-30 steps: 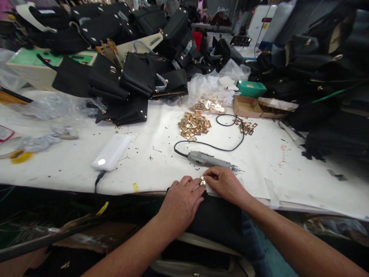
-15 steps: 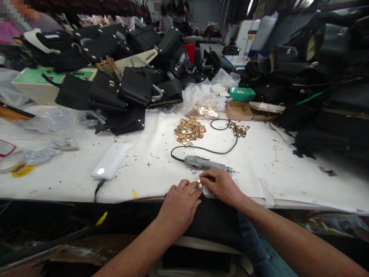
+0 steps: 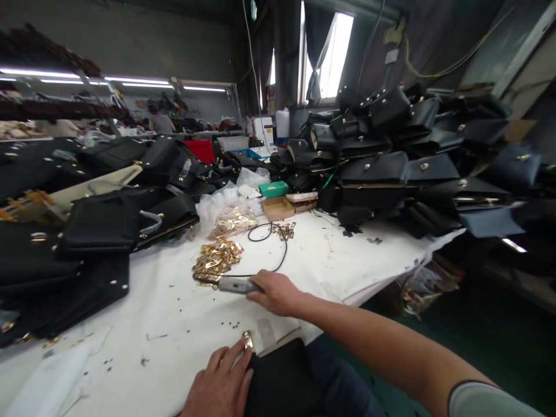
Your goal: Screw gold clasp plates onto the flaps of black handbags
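Note:
My right hand (image 3: 278,294) is wrapped round the grey electric screwdriver (image 3: 233,285), which lies low over the white table. Its tip is hidden behind the hand, and a black cord runs from its other end. At the table's front edge, my left hand (image 3: 220,377) has its fingers closed at a small gold clasp (image 3: 248,340) on the edge of a black bag (image 3: 281,379). The left thumb is mostly hidden. A pile of gold metal plates (image 3: 218,256) lies just beyond the screwdriver.
Black handbags (image 3: 102,223) are heaped at the left, and more black bags (image 3: 373,174) are stacked at the right. Behind the gold pile stand an open cardboard box (image 3: 278,208) and a green box (image 3: 273,189). Tiny black screws (image 3: 230,324) are scattered on the white table (image 3: 174,324).
My right hand has left the clasp and taken hold of the electric screwdriver. My left hand stays at the clasp. The view has turned right and upward.

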Demonstrator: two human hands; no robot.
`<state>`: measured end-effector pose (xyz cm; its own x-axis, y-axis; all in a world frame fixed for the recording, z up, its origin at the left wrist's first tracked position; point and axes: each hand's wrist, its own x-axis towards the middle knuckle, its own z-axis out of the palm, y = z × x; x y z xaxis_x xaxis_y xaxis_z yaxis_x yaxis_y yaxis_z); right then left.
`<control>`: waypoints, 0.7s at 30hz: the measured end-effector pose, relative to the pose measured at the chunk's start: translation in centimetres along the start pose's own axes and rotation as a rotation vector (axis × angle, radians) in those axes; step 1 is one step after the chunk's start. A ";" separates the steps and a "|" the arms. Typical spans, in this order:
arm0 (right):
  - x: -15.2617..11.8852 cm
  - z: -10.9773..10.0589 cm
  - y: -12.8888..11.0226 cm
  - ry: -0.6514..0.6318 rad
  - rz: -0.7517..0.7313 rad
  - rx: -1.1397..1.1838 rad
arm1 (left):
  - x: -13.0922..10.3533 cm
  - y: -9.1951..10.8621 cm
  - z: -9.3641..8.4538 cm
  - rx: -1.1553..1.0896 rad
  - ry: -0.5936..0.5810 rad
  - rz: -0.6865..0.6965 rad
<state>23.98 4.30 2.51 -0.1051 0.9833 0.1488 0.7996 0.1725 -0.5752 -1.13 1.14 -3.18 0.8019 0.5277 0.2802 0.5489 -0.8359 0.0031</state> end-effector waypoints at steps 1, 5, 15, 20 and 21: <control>-0.5 -1.1 0.2 0.042 0.048 0.132 | -0.1 0.1 -0.1 0.021 0.001 0.000; -2.2 -6.5 2.1 0.231 0.216 0.733 | -0.1 0.6 -0.5 0.063 0.018 -0.016; -4.0 -12.2 10.8 1.039 0.544 0.726 | 0.1 0.5 0.1 0.043 0.157 0.045; -5.0 -11.2 13.0 1.062 0.573 0.680 | 0.0 0.5 0.2 0.029 0.156 0.036; -5.0 -11.1 13.2 1.068 0.578 0.670 | 0.0 0.5 0.2 0.028 0.156 0.038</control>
<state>41.60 1.00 3.06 0.8819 0.4556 0.1213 0.1085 0.0542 -0.9926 -0.79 0.76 -3.40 0.7775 0.4637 0.4248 0.5266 -0.8493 -0.0368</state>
